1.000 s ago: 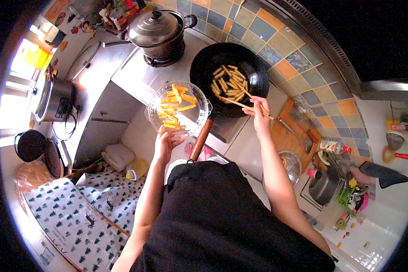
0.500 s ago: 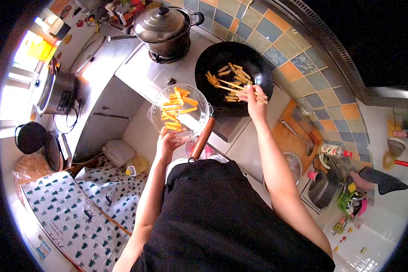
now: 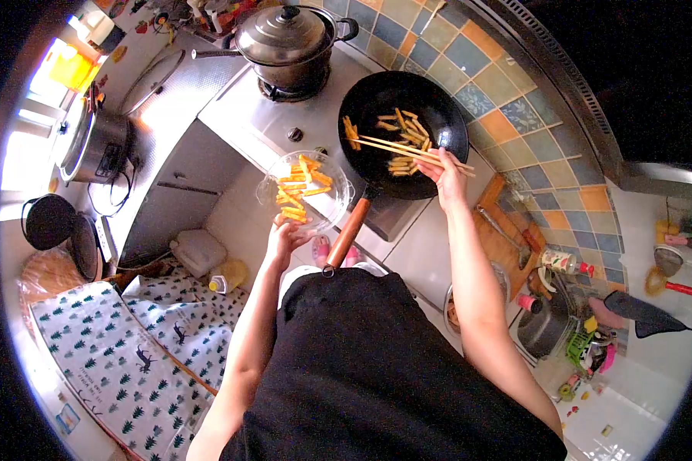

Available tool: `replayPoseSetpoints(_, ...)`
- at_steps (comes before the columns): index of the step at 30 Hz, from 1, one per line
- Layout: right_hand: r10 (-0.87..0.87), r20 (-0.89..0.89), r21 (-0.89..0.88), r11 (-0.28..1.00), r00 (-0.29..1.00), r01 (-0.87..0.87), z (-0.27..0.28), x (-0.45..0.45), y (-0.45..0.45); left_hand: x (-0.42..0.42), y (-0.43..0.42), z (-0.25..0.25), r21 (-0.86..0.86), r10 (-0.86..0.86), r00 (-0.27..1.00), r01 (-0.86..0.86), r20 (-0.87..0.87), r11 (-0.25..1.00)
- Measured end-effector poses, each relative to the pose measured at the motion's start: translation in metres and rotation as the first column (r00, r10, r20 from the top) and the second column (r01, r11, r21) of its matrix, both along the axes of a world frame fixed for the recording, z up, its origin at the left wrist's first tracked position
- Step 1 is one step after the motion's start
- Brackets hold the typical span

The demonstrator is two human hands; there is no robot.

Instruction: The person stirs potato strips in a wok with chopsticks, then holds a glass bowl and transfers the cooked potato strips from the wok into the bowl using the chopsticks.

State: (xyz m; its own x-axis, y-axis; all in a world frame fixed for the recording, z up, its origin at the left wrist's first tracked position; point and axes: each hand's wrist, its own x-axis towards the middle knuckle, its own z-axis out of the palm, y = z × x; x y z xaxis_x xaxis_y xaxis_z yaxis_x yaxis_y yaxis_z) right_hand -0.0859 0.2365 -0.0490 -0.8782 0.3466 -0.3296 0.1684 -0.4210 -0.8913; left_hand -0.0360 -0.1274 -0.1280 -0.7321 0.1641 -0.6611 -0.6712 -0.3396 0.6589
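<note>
My left hand (image 3: 284,236) grips the near edge of a clear glass bowl (image 3: 332,203) that holds several golden fried strips (image 3: 292,201). The bowl is just left of a black wok (image 3: 447,123) with a wooden handle (image 3: 347,237). My right hand (image 3: 448,178) is closed round a pair of wooden chopsticks (image 3: 392,146), held over the wok. Their tips are at a small bunch of strips (image 3: 351,132) by the wok's left wall. More strips (image 3: 411,131) lie in the middle of the wok.
A lidded steel pot (image 3: 284,46) stands on the back burner. To the right are a wooden cutting board (image 3: 488,219) with a ladle, a metal bowl (image 3: 502,280), a bottle (image 3: 559,261) and a sink (image 3: 544,326). A rice cooker (image 3: 104,146) is at the left.
The chopsticks have swept leftward across the wok, and some strips have moved to its left wall. My left hand still holds the glass bowl.
</note>
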Motion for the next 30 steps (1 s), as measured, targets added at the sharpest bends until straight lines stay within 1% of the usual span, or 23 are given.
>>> replayPoseSetpoints(3, -0.001, 0.011, 0.001, 1.0, 1.0, 0.001, 0.002, -0.001, -0.001, -0.003, 0.004, 0.0, 0.019, 0.007, 1.0, -0.007, 0.005, 1.0)
replayPoseSetpoints(6, 0.007, 0.004, 0.007, 1.0, 1.0, -0.007, 0.002, -0.003, 0.0, -0.007, 0.004, -0.015, 0.044, -0.002, 1.0, 0.002, -0.009, 0.999)
replayPoseSetpoints(9, 0.016, 0.001, 0.003, 1.0, 1.0, -0.016, 0.003, -0.004, 0.0, -0.009, 0.008, -0.018, 0.084, 0.034, 0.999, -0.034, -0.004, 0.996)
replayPoseSetpoints(12, 0.026, 0.0, 0.005, 1.0, 1.0, -0.026, 0.004, -0.005, 0.0, -0.011, 0.007, -0.019, 0.062, 0.004, 1.0, -0.006, 0.02, 0.998)
replayPoseSetpoints(15, 0.031, 0.006, 0.008, 0.999, 0.999, -0.032, 0.004, -0.006, 0.001, -0.012, 0.006, -0.021, 0.086, -0.007, 1.0, 0.006, 0.007, 0.996)
replayPoseSetpoints(17, 0.031, 0.013, 0.013, 0.999, 0.999, -0.031, 0.007, -0.006, 0.0, -0.013, 0.006, -0.023, 0.071, 0.005, 1.0, -0.007, 0.02, 0.997)
replayPoseSetpoints(21, 0.037, 0.03, 0.051, 0.998, 0.999, -0.038, 0.006, -0.007, 0.0, -0.013, 0.006, -0.02, 0.055, 0.013, 1.0, -0.014, 0.018, 0.998)
replayPoseSetpoints(30, 0.043, 0.01, 0.047, 0.998, 0.999, -0.043, 0.004, -0.006, 0.001, -0.016, 0.005, -0.01, 0.113, -0.025, 1.0, 0.025, 0.0, 0.993)
